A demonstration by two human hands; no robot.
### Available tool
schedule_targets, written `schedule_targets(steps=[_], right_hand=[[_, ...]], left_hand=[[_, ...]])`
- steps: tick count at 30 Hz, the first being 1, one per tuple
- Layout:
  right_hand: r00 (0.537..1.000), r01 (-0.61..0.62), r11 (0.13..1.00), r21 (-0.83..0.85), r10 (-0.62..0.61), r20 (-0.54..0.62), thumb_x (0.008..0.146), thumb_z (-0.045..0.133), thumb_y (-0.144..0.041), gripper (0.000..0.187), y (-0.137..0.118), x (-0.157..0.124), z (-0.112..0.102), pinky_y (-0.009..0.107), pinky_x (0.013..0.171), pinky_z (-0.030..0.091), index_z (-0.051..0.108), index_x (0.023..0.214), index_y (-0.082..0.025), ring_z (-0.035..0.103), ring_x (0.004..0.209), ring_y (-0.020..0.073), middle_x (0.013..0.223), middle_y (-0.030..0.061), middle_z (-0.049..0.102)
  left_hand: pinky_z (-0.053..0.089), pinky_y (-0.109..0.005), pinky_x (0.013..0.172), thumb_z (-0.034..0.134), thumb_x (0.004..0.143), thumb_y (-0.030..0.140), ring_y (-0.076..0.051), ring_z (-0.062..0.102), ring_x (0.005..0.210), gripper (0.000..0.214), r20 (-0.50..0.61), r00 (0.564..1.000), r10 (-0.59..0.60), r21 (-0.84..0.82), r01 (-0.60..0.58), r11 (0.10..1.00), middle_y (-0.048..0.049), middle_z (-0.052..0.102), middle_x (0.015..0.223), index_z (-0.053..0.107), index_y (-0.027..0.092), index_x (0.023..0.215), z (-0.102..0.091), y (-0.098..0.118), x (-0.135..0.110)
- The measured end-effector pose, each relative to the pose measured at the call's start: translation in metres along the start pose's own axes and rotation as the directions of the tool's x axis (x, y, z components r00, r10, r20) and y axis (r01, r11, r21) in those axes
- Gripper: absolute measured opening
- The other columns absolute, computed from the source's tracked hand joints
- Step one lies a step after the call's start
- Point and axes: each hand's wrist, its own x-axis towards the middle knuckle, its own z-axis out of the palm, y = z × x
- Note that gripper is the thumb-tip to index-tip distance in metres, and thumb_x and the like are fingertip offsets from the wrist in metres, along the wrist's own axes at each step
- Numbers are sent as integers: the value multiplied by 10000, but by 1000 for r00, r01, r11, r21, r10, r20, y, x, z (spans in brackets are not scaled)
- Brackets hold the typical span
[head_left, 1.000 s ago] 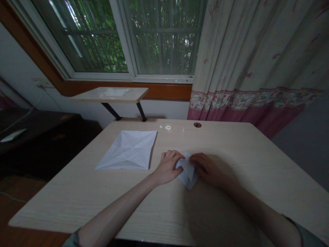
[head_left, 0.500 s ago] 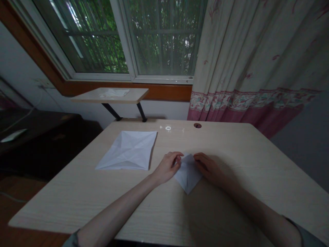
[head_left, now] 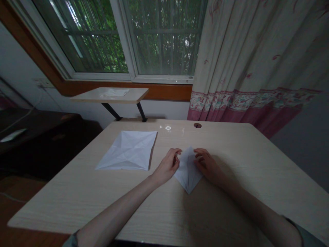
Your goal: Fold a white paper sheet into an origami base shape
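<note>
A small folded white paper (head_left: 188, 170), kite-shaped with its point toward me, lies on the light wooden table (head_left: 231, 192) between my hands. My left hand (head_left: 168, 165) rests at its left edge with curled fingers pinching the paper's upper left flap. My right hand (head_left: 207, 164) presses on the right edge, fingers bent over the upper right flap. A larger creased white sheet (head_left: 128, 150) lies flat to the left, untouched.
A round cable hole (head_left: 197, 125) sits near the table's far edge. Behind are a small shelf (head_left: 110, 95) under the window, a patterned curtain (head_left: 257, 68) at right, and a dark cabinet (head_left: 38, 137) at left.
The folded paper has been opened and flattened into a taller kite shape. Both hands have shifted slightly away from me, up along its upper edges.
</note>
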Motion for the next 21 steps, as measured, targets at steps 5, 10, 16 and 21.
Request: schedule_targets(steps=[5,10,16,21], right_hand=[[1000,-17,1000,19,17,-3,945,474,-214,354,2,-1,1,393,741,611,463,1296,-255,653,897,205,1183,120,575],[996,-88,996,24,88,26,930,475,-204,323,-1,0,-1,374,723,613,497,1249,-251,654,850,194,1098,96,610],[1000,-20,1000,-20,20,-2,933,467,-179,361,3,1,0,382,753,618,486,1286,-255,657,903,203,1156,111,594],[992,128,975,-181,-127,18,956,453,-159,336,11,0,0,491,1013,520,588,1248,-254,555,1231,256,1299,130,561]], left_hand=[[459,-279,717,504,873,69,-150,548,797,368,-7,999,-44,-15,44,999,-36,549,970,496,188,1221,1,-2,-1],[456,-272,691,516,888,89,-135,537,738,323,-26,997,-67,-55,66,996,-18,546,925,501,182,1197,1,-3,-1],[480,-293,740,510,888,73,-152,549,804,275,-21,1000,-3,10,3,1000,-34,534,971,507,199,1132,1,-3,-1],[454,-380,983,485,911,60,-209,526,1115,187,18,994,105,112,-107,988,-81,519,1136,587,206,969,1,-4,-1]])
